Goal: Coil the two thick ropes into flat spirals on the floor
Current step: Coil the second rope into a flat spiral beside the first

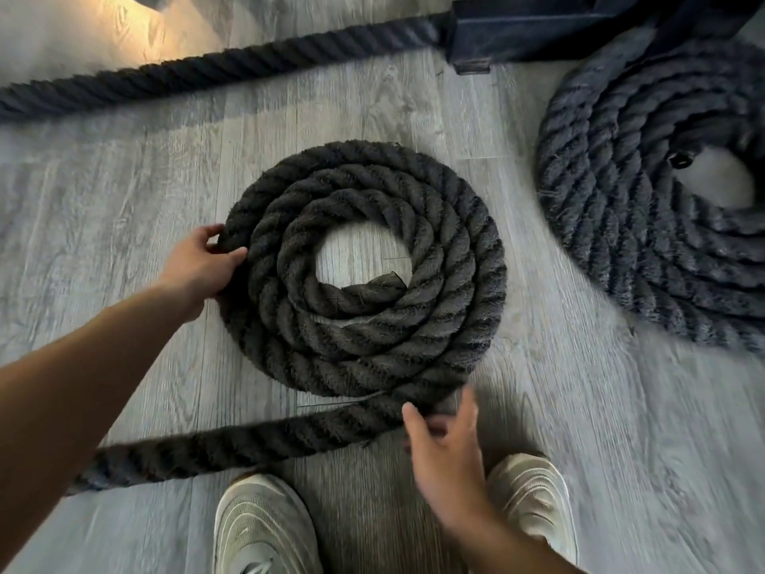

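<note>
A thick black rope lies in a flat spiral (pixel 364 325) of about three turns on the grey plank floor, with a bare hole at its centre. Its loose tail (pixel 232 443) runs from the near edge off to the lower left. My left hand (pixel 203 267) grips the outermost turn on the spiral's left side. My right hand (pixel 445 445) is at the near edge where the tail leaves the coil, fingers spread and touching the rope. A second coiled rope (pixel 637 209) lies at the right, partly cut off by the frame.
A straight stretch of black rope (pixel 215 70) crosses the floor at the top, leading to a dark metal base (pixel 538 31) at the upper right. My two pale sneakers (pixel 265 528) stand just below the tail.
</note>
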A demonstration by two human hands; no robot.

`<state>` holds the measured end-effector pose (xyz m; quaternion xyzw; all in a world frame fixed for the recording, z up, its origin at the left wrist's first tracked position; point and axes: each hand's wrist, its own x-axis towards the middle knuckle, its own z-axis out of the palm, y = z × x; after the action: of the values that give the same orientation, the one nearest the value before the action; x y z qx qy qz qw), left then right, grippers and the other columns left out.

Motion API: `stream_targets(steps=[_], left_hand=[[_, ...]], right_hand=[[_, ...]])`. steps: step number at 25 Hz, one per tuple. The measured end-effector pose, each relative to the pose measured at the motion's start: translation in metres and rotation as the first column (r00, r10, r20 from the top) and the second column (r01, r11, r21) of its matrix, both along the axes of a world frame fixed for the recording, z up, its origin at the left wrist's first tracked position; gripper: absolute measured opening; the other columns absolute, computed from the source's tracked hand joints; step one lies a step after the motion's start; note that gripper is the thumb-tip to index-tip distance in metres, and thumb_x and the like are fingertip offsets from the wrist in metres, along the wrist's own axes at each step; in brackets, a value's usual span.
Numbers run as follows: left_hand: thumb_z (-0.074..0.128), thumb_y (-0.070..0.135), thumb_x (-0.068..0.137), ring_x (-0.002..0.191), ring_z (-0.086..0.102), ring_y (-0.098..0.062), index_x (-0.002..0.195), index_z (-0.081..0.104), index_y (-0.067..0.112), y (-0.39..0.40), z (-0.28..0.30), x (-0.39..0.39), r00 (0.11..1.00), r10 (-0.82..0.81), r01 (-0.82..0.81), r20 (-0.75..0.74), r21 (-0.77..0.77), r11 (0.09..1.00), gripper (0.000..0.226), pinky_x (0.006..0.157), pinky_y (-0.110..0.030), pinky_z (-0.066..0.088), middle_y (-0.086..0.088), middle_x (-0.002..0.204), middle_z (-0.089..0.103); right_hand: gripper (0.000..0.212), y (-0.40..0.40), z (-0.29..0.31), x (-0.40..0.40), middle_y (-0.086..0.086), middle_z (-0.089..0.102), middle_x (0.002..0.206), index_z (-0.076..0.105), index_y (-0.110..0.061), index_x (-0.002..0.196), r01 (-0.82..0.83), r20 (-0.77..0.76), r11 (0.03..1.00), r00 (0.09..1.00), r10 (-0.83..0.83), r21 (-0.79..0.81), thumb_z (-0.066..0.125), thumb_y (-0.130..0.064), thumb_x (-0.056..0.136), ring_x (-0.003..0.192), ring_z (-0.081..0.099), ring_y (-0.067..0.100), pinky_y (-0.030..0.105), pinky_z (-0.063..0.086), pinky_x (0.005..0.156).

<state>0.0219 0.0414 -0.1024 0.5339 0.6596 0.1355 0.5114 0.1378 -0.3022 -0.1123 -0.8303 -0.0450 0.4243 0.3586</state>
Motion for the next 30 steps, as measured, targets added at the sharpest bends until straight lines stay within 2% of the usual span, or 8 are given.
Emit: stream_targets(steps=[2, 8, 13, 16, 19, 23, 27, 30], left_hand=[[0.074, 0.023, 0.091, 0.104, 0.07, -0.025, 0.144, 0.052, 0.027, -0.002, -0.006, -0.002, 0.999, 0.003, -0.003, -0.032, 0.015, 1.0, 0.058, 0.088, -0.046, 0.059, -0.004, 0.126, 0.069], [0.067, 0.024, 0.097, 0.103, 0.068, -0.026, 0.142, 0.047, 0.025, -0.063, -0.002, -0.021, 0.986, 0.167, -0.165, 0.022, -0.067, 0.984, 0.05, 0.067, -0.038, 0.057, -0.005, 0.125, 0.067], [0.077, 0.03, 0.089, 0.089, 0.07, -0.022, 0.131, 0.049, 0.015, -0.126, 0.001, -0.024, 0.98, 0.196, -0.185, 0.024, -0.235, 0.954, 0.053, 0.052, -0.032, 0.055, -0.005, 0.116, 0.07], [0.077, 0.038, 0.087, 0.104, 0.067, -0.028, 0.151, 0.03, 0.019, -0.095, 0.0, -0.029, 0.971, 0.237, -0.232, 0.021, -0.144, 0.962, 0.082, 0.069, -0.038, 0.055, -0.008, 0.129, 0.061], [0.071, 0.038, 0.092, 0.107, 0.064, -0.026, 0.154, 0.035, 0.019, -0.038, 0.001, -0.028, 0.981, 0.192, -0.191, 0.027, -0.045, 0.981, 0.074, 0.076, -0.037, 0.054, -0.01, 0.137, 0.06], [0.069, 0.026, 0.095, 0.113, 0.065, -0.02, 0.151, 0.045, 0.025, 0.003, -0.005, -0.015, 0.999, 0.042, -0.042, 0.023, 0.016, 0.999, 0.061, 0.093, -0.042, 0.055, 0.0, 0.134, 0.063], [0.067, 0.018, 0.097, 0.114, 0.066, -0.024, 0.151, 0.043, 0.026, -0.008, -0.013, -0.012, 0.999, 0.042, -0.042, 0.014, 0.041, 0.998, 0.06, 0.097, -0.046, 0.055, -0.004, 0.131, 0.065], [0.065, 0.014, 0.098, 0.113, 0.065, -0.026, 0.153, 0.038, 0.025, -0.035, -0.006, -0.015, 0.993, 0.112, -0.114, 0.041, 0.041, 0.993, 0.062, 0.099, -0.049, 0.054, -0.005, 0.128, 0.063]], right_hand=[[0.078, 0.003, -0.013, 0.003, -0.002, 0.072, 0.104, 0.023, -0.039, 0.148, 0.029, -0.037, 1.0, 0.999, -0.029, -0.004, 0.06, -0.063, 0.083, 0.094, 0.073, 0.022, 0.049, 0.056, 0.091], [0.068, 0.039, -0.02, 0.087, -0.004, 0.061, 0.139, 0.035, -0.039, 0.149, 0.041, 0.046, 0.997, 0.998, -0.044, 0.065, 0.055, -0.06, 0.087, 0.124, 0.061, 0.025, 0.051, 0.049, 0.105], [0.053, 0.079, -0.001, 0.159, -0.003, 0.068, 0.124, 0.055, -0.028, 0.14, 0.091, 0.257, 0.993, 0.96, -0.108, 0.08, 0.063, -0.051, 0.093, 0.112, 0.064, 0.019, 0.031, 0.051, 0.093], [0.068, 0.07, 0.006, 0.127, 0.001, 0.051, 0.14, 0.037, -0.033, 0.15, 0.078, 0.205, 0.994, 0.975, -0.092, 0.077, 0.063, -0.053, 0.091, 0.119, 0.057, 0.024, 0.037, 0.051, 0.091], [0.092, 0.034, 0.015, 0.054, 0.001, 0.035, 0.16, 0.005, -0.039, 0.159, -0.013, 0.131, 1.0, 0.991, 0.011, 0.008, 0.064, -0.054, 0.09, 0.138, 0.046, 0.03, 0.044, 0.042, 0.108], [0.104, 0.012, 0.012, 0.0, 0.004, 0.067, 0.127, -0.017, -0.046, 0.154, -0.056, -0.046, 0.998, 0.997, 0.055, -0.008, 0.065, -0.053, 0.09, 0.115, 0.066, 0.026, 0.046, 0.049, 0.104], [0.099, 0.025, 0.015, 0.025, -0.003, 0.041, 0.158, -0.012, -0.033, 0.16, -0.059, -0.123, 0.998, 0.991, 0.06, 0.012, 0.062, -0.047, 0.096, 0.14, 0.046, 0.024, 0.036, 0.033, 0.115], [0.091, 0.029, 0.018, 0.062, -0.008, 0.034, 0.162, 0.002, -0.046, 0.158, -0.044, -0.158, 0.996, 0.986, 0.056, 0.081, 0.066, -0.041, 0.094, 0.143, 0.043, 0.024, 0.05, 0.029, 0.119]])
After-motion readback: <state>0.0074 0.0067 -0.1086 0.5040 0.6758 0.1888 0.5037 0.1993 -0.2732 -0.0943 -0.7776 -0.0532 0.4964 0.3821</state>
